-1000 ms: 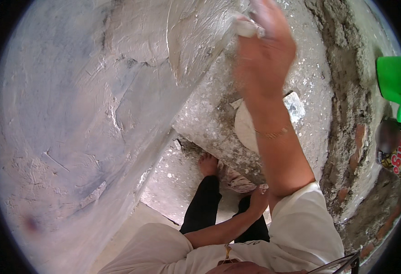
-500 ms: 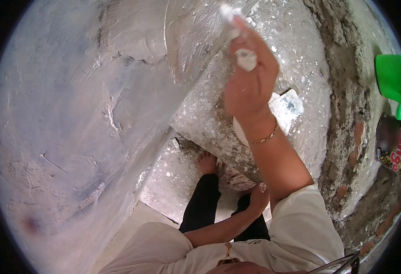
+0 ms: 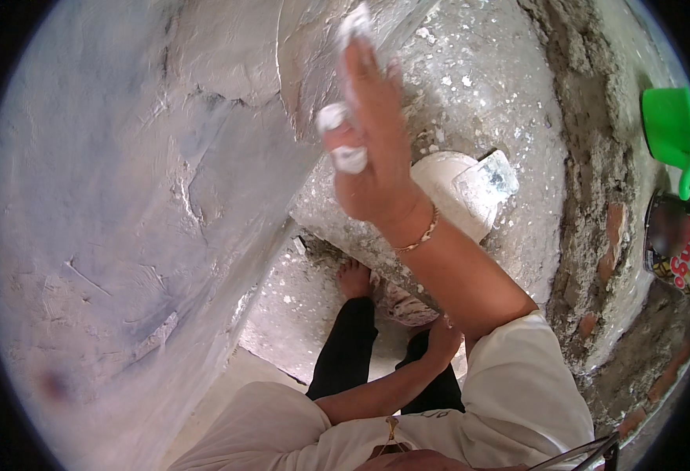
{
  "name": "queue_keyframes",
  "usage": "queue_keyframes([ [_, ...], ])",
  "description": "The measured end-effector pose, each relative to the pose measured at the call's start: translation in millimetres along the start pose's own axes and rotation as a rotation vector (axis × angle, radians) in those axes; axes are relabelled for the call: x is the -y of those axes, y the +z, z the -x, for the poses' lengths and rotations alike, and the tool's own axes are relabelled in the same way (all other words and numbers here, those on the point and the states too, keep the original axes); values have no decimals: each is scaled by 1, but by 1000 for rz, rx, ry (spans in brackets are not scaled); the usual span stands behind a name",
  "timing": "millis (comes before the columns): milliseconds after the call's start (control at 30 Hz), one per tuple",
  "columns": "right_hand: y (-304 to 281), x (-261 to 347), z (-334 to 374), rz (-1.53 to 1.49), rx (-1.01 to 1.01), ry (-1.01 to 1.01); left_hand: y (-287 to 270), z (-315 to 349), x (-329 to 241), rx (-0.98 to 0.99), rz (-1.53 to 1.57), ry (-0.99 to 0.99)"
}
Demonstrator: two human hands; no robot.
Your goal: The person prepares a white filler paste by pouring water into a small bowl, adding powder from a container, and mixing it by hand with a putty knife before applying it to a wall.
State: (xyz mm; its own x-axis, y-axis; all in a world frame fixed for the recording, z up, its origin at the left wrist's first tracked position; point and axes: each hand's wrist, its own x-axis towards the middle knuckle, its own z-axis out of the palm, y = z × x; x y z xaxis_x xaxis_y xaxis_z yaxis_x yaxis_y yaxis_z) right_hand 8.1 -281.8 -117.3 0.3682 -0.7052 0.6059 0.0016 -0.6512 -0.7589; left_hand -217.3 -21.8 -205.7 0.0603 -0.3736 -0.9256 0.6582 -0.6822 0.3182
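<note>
My right hand (image 3: 372, 129) reaches up to the far middle, beside the grey plastered wall (image 3: 117, 196), with its fingers stretched out. White coverings or paste, I cannot tell which, sit on the fingertips and around the thumb. Motion blurs the hand, and whether it touches the wall does not show. Behind my right wrist, a round white container (image 3: 435, 169) lies on the rough ledge, with a flat whitish plate-like piece (image 3: 490, 180) over its edge. My left hand (image 3: 443, 341) rests low by my knee, its fingers mostly hidden.
A green dipper with a handle (image 3: 669, 129) stands at the right, near a dark printed packet or tub (image 3: 673, 243). Crumbly mortar and bricks (image 3: 588, 196) run along the right side. My bare foot (image 3: 354, 279) is on the speckled lower step (image 3: 286, 330).
My right hand has swung left toward the wall, uncovering more of the white container. My left hand has stayed by my knee.
</note>
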Motion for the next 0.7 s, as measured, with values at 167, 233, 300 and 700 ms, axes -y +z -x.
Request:
queue_keyframes([
  [167, 0, 14, -49, -15, -86, -33, -12, -19, 32, 18, -291, 217],
  [233, -1, 13, -63, 12, -110, -27, -10, -22, 36, 51, -369, 358],
  [300, 5, -2, -57, 17, -91, -19, -5, -18, 33, 44, -285, 323],
  [700, -9, 7, -55, 25, -73, 36, -7, -14, 11, 95, -236, 189],
])
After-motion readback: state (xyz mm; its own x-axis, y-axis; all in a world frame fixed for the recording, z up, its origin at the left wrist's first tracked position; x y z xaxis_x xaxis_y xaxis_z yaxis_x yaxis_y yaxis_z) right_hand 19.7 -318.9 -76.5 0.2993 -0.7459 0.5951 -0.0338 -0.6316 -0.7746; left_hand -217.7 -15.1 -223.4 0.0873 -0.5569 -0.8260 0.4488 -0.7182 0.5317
